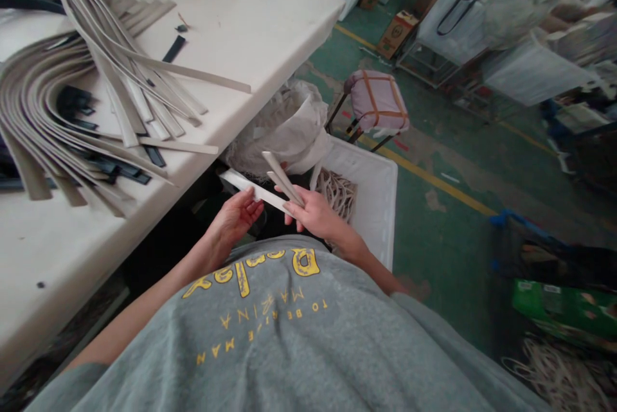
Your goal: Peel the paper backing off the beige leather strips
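Note:
In front of my shirt, both hands are on a pale flat strap (268,199) that looks like leather or webbing. My left hand (236,216) pinches it near its middle, with the far end sticking out to the left. My right hand (315,211) is closed on its other end, and also grips pale strap ends (279,174) that point up and left. On the table at the left lies a pile of long beige straps (43,97), many bent into a curve. Short black strap pieces (130,171) lie under and among them.
A white table (284,20) runs along my left. Below my hands are a clear plastic bag (284,123) and a white bin (380,200) holding tangled beige strips (337,193). Beyond stands a padded stool (376,100). A green package (559,306) and a cardboard box (396,34) are farther off.

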A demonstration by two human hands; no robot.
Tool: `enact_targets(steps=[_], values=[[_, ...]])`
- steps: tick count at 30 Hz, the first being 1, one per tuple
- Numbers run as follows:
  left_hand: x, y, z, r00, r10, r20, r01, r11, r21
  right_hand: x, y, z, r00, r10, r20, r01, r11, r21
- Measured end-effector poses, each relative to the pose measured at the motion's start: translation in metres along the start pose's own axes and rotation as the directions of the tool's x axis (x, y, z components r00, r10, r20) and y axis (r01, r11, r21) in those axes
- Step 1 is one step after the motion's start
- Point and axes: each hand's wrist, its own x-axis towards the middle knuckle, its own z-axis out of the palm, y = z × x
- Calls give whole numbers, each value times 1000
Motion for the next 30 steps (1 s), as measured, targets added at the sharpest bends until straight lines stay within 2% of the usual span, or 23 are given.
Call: enact_targets(steps=[3, 8, 10, 14, 16, 18, 21, 26, 30], values=[[-4, -8, 1, 998, -31, 62, 29, 999, 36, 14, -6, 9, 1000, 1, -5, -1, 999, -48], [-6, -4, -2, 998, -15, -55, 12, 998, -64, -16, -28, -7, 997, -73, 5, 73, 985, -155], [-10, -5, 0, 999, -33, -21, 31, 998, -62, -19, -30, -8, 996, -87, -36, 77, 972, -221], [-19, -17, 8, 991, -81, 106, 83, 997, -8, 1, -18, 4, 997, -39, -69, 24, 977, -212], [-19, -22, 9, 994, -63, 94, 67, 997, -32, 1, -12, 3, 998, -19, -57, 11, 989, -146], [-17, -24, 9, 999, -36, 37, 39, 996, -83, -11, -10, -4, 999, -18, -52, 12, 994, -104], [-16, -29, 9, 997, -78, 23, 80, 992, -98, -32, -11, -13, 997, -11, -80, -1, 990, -142], [-17, -38, 11, 970, -169, 173, 175, 985, -15, -19, -1, 0, 992, 36, -120, -54, 987, -152], [-12, -36, 7, 990, -126, 68, 130, 989, -64, -22, 0, -3, 995, 54, -86, -65, 990, -125]])
